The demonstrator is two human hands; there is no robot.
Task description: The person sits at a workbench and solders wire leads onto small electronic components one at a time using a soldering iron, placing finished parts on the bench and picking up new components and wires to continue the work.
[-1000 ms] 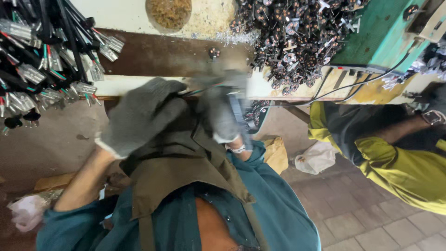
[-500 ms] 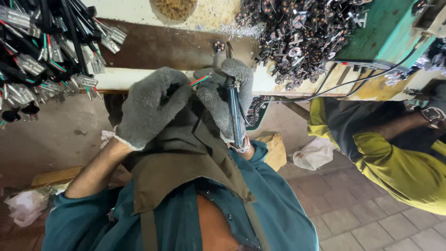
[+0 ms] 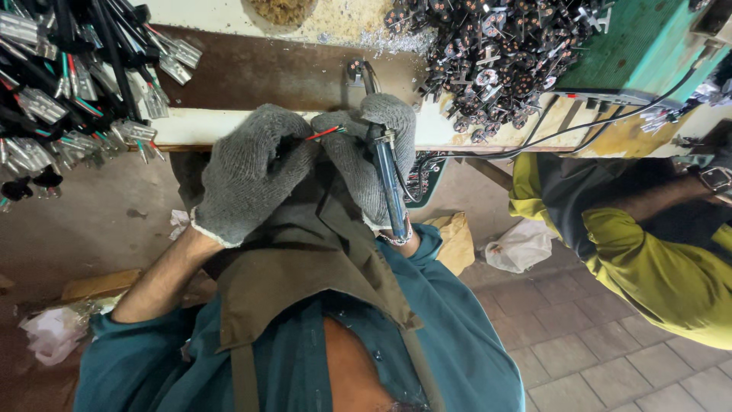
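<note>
Bare brown bench top (image 3: 267,72) lies open ahead of me, hemmed by wire bundles (image 3: 69,84) left, connector heap (image 3: 496,61) right.

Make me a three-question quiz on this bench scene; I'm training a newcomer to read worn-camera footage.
1. True or false: both hands wear grey knit gloves.
2. Which hand grips the blue-handled tool? A) left B) right
3. What lies heaped on the bench at top right, beside the green machine?

Key:
1. True: left hand, right hand.
2. B; the left hand pinches thin red and green wires.
3. A pile of small dark metal parts.
</note>
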